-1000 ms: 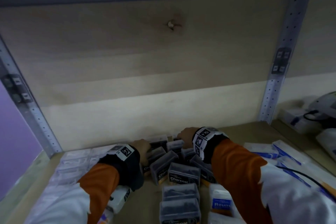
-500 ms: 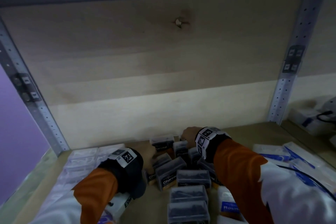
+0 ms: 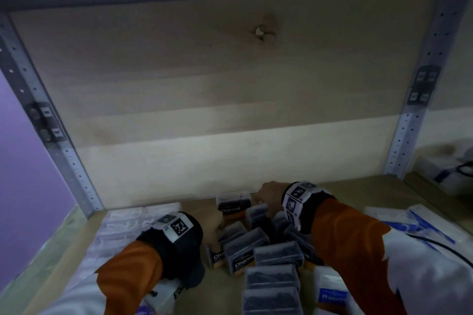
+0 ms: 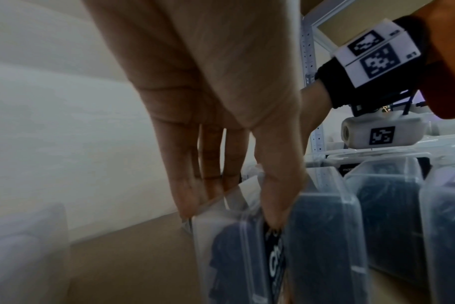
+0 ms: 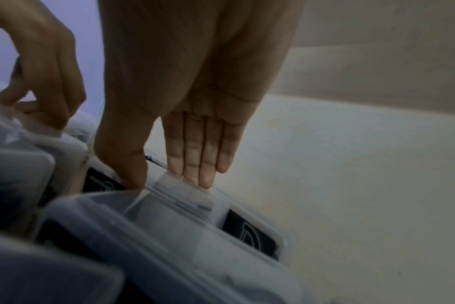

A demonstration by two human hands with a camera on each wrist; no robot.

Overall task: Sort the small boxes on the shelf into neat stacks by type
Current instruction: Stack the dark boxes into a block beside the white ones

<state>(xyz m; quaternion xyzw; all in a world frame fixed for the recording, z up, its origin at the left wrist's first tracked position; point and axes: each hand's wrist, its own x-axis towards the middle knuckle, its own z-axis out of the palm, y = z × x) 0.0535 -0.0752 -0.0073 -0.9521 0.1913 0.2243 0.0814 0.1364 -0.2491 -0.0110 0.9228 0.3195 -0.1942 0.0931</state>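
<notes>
Several clear plastic boxes of dark charcoal point(image 3: 245, 250) lie jumbled in the middle of the wooden shelf point(image 3: 358, 186). One of them stands upright at the back point(image 3: 234, 206). My left hand point(image 3: 213, 230) is at the left edge of the pile. In the left wrist view it point(image 4: 231, 209) pinches one charcoal box point(image 4: 234, 246) between thumb and fingers. My right hand point(image 3: 263, 199) reaches over the far side of the pile. There its point(image 5: 169, 181) thumb and straight fingers pinch the top of another clear box point(image 5: 190, 207).
Flat clear packs point(image 3: 120, 222) lie on the shelf to the left. White boxes marked "Round" point(image 3: 330, 294) sit near the front right. White and blue packets point(image 3: 409, 220) and a black cable point(image 3: 440, 245) lie further right. Metal posts point(image 3: 51, 123) frame the bay, and the wooden back panel point(image 3: 230, 161) is close behind.
The view has shifted slightly. Both hands stay among the charcoal boxes, and the label of the upright back box now shows more fully.
</notes>
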